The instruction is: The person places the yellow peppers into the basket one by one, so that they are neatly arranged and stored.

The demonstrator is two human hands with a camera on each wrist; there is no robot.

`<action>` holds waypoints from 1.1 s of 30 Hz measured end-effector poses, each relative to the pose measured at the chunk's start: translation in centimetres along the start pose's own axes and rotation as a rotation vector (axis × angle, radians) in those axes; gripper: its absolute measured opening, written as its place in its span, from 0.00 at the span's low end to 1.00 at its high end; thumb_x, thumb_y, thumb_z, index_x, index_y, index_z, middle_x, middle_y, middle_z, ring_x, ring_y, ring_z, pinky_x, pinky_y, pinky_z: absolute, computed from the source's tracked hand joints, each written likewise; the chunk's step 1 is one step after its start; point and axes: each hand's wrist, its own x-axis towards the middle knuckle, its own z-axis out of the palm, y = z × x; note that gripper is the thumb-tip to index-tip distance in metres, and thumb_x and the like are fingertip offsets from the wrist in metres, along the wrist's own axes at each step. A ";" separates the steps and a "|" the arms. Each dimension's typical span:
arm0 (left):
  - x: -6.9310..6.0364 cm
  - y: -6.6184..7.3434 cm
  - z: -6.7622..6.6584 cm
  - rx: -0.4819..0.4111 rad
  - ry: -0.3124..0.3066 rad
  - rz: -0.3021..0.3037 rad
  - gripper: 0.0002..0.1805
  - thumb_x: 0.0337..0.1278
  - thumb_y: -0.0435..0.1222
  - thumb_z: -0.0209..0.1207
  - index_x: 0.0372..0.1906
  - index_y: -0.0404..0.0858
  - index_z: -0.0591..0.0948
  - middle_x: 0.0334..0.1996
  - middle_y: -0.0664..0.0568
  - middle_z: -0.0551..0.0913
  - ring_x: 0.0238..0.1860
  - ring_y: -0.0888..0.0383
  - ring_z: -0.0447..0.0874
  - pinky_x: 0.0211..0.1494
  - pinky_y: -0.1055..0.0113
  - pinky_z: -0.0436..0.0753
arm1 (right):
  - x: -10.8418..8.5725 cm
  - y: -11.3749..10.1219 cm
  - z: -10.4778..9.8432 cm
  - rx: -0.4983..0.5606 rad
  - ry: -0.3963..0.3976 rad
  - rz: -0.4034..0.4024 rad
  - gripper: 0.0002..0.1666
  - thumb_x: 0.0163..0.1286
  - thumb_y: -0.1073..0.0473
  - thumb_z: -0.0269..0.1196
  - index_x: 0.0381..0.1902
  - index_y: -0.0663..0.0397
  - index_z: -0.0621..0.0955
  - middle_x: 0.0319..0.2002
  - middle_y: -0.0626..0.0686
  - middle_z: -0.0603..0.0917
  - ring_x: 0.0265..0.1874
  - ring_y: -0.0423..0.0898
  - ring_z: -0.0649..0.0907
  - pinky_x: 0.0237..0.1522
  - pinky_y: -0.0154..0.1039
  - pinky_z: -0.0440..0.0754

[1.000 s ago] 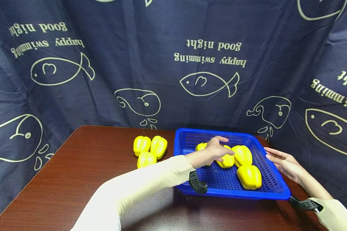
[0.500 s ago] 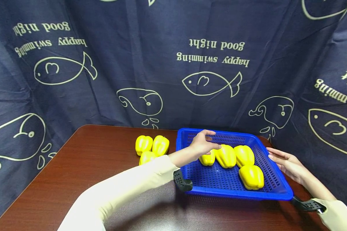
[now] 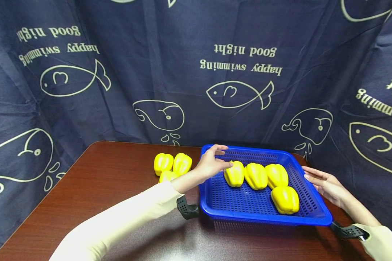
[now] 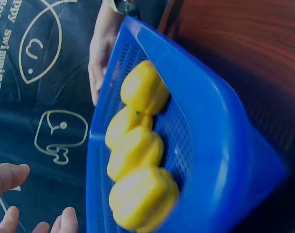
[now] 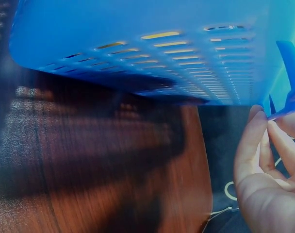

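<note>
- Seven yellow peppers [image 3: 256, 176] are seen on both sides of the left rim of the blue basket [image 3: 264, 218]: four inside, three outside.
- Inside the basket, three are lined up across the middle, and a front pepper [image 3: 285, 200] is set near the right front corner.
- To the left of the basket, a loose group [image 3: 182, 164] is gathered on the worktop [image 3: 101, 188]; its nearest pepper is partly hidden by the left forearm.
- The left hand [image 3: 210, 165] is held above the left rim of the basket, its fingers spread in a loose, wide curve; nothing is gripped. The thumb is seen close to the left-end pepper [image 3: 234, 174]; whether it is touched cannot be told.
- The right hand [image 3: 328, 188] is placed at the outside of the basket's right rim, fingers mostly extended, tips against the plastic; no finger is hooked over the rim.
- The step in hand is judged to be an empty-handed pass between peppers inside and outside the basket, with the basket steadied from the right.
- If an outside pepper is to be fetched, clearance over the left rim is called for, then a grip around its body.
</note>
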 end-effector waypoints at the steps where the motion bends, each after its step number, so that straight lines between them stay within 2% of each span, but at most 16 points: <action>1: -0.1 -0.1 -0.4 0.007 0.003 0.008 0.30 0.49 0.30 0.67 0.60 0.38 0.72 0.59 0.39 0.75 0.48 0.46 0.84 0.40 0.64 0.86 | 0.0 0.0 0.0 0.000 0.001 0.001 0.24 0.75 0.68 0.48 0.49 0.32 0.81 0.45 0.35 0.85 0.40 0.37 0.86 0.40 0.32 0.85; 6: -0.5 -0.5 -2.1 0.023 0.045 0.010 0.30 0.50 0.32 0.67 0.60 0.40 0.72 0.60 0.40 0.75 0.50 0.45 0.83 0.42 0.60 0.86 | 0.0 -0.1 0.1 -0.004 0.011 0.010 0.24 0.74 0.67 0.48 0.49 0.31 0.82 0.44 0.35 0.86 0.40 0.37 0.86 0.39 0.32 0.85; 11: -1.0 -1.1 -3.9 0.014 0.083 0.023 0.30 0.51 0.32 0.67 0.61 0.39 0.72 0.59 0.40 0.76 0.48 0.46 0.82 0.45 0.58 0.85 | 0.1 -0.2 0.2 -0.004 -0.001 0.010 0.24 0.74 0.67 0.49 0.48 0.31 0.82 0.44 0.35 0.86 0.40 0.37 0.86 0.39 0.32 0.85; 17: -2.0 -2.3 -5.7 -0.003 0.136 0.027 0.29 0.50 0.31 0.67 0.60 0.37 0.73 0.57 0.37 0.76 0.46 0.47 0.82 0.46 0.59 0.85 | 0.1 -0.1 0.2 0.012 -0.004 -0.001 0.23 0.74 0.68 0.49 0.49 0.33 0.82 0.45 0.36 0.86 0.40 0.38 0.87 0.39 0.33 0.85; 21: -2.6 -3.2 -6.6 -0.027 0.167 0.015 0.29 0.49 0.30 0.67 0.59 0.37 0.74 0.55 0.39 0.77 0.46 0.47 0.82 0.47 0.60 0.85 | 0.0 0.0 0.2 0.014 0.001 -0.004 0.23 0.74 0.68 0.49 0.49 0.33 0.82 0.45 0.36 0.86 0.40 0.38 0.87 0.39 0.33 0.85; 26: -3.2 -4.5 -7.7 -0.038 0.197 0.015 0.28 0.49 0.30 0.66 0.59 0.38 0.74 0.54 0.39 0.78 0.47 0.45 0.82 0.43 0.66 0.84 | -0.1 0.1 0.2 0.015 -0.011 -0.014 0.24 0.74 0.68 0.48 0.50 0.33 0.82 0.45 0.35 0.85 0.40 0.38 0.87 0.39 0.33 0.85; 33: -3.9 -5.6 -9.2 -0.019 0.199 0.078 0.27 0.51 0.27 0.64 0.59 0.35 0.73 0.55 0.37 0.77 0.48 0.42 0.82 0.46 0.65 0.84 | -0.1 0.1 0.1 0.018 -0.024 -0.021 0.25 0.75 0.69 0.46 0.50 0.33 0.81 0.46 0.35 0.85 0.41 0.38 0.86 0.40 0.32 0.85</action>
